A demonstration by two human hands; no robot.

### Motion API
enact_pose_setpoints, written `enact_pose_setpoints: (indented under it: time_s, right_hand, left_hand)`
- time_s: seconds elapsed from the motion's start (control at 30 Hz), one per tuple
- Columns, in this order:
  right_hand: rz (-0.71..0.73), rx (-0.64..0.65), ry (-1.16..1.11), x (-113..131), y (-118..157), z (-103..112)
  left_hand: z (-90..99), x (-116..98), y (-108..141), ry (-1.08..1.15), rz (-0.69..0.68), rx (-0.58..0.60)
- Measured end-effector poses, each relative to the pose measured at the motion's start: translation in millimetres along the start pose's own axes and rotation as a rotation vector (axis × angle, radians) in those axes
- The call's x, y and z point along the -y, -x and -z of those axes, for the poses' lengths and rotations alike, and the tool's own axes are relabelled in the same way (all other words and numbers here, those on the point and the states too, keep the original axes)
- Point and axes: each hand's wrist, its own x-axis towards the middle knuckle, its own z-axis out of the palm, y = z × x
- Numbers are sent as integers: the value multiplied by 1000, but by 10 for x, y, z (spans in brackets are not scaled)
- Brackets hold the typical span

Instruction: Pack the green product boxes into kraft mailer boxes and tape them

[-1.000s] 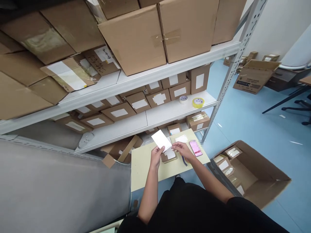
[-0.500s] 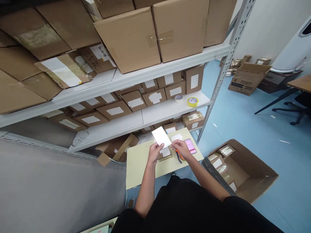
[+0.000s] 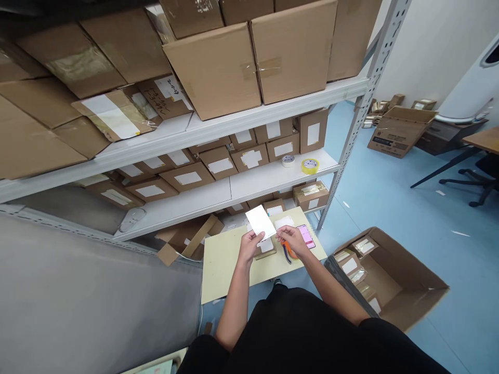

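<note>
Above the pale yellow table [image 3: 226,262], my left hand [image 3: 250,246] pinches a white paper [image 3: 259,220] between thumb and fingers. At the paper's lower right corner, the fingers of my right hand [image 3: 291,239] are pressed together; whether they grip that corner is too small to tell. Under the paper a small cardboard box [image 3: 265,252] with white labels lies on the table, partly hidden. A tool with orange and dark blue parts [image 3: 287,253] lies beside my right hand. To the right rests a phone [image 3: 306,236] with a pink screen.
A metal shelf [image 3: 249,183] with labelled boxes stands behind the table, bearing two tape rolls [image 3: 310,165]. An open carton [image 3: 413,275] with small boxes is on the floor at the right. Another open box [image 3: 187,236] is left of the table.
The view has shifted slightly, so the shelf boxes appear a little lower and further right. Both hands keep nearly the same pose around the paper.
</note>
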Motion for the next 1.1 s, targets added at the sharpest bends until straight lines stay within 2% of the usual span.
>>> enact_pose_setpoints:
  time_s: [0.2,0.27,0.37,0.4,0.43,0.53,0.57,0.6,0.7,0.77,0.83,0.93,1.1]
  right_hand:
    - [-3,27,-8,-37,24,-18]
    - [-1,44,-16,-47,34,-22]
    - [7,68,-24,-51,49,-42]
    - [11,78,-25,-50,53,-52]
    - [16,87,-25,-48,58,-63]
    - [30,115,-23,-38,72,-89]
    - [33,128,-17,-35,78,-93]
    - [36,143,-8,-33,85,-95]
    - [37,171,17,-47,108,-89]
    - [27,156,7,-73,121,-87]
    - [7,124,-20,-104,130,-94]
    - [-27,98,-44,-130,140,-123]
    - [-60,79,-52,-92,179,-205]
  left_hand:
    - [14,33,33,-17,19,-4]
    - [13,43,39,-128,17,-81]
    - [-36,26,82,-373,-96,-278]
    - [-66,12,104,-413,-140,-272]
    - [-102,-4,128,-420,-169,-207]
    - [-202,-33,182,-331,-167,112]
    - [-224,-30,187,-298,-154,157]
    - [-235,-18,185,-260,-140,143]
    - [-217,54,157,-103,-66,-69]
    - [-185,106,149,-53,-31,-126]
    - [-162,139,169,-101,-56,-69]
    - [-160,139,245,-222,-165,17]
    - [-149,115,385,-421,-313,45]
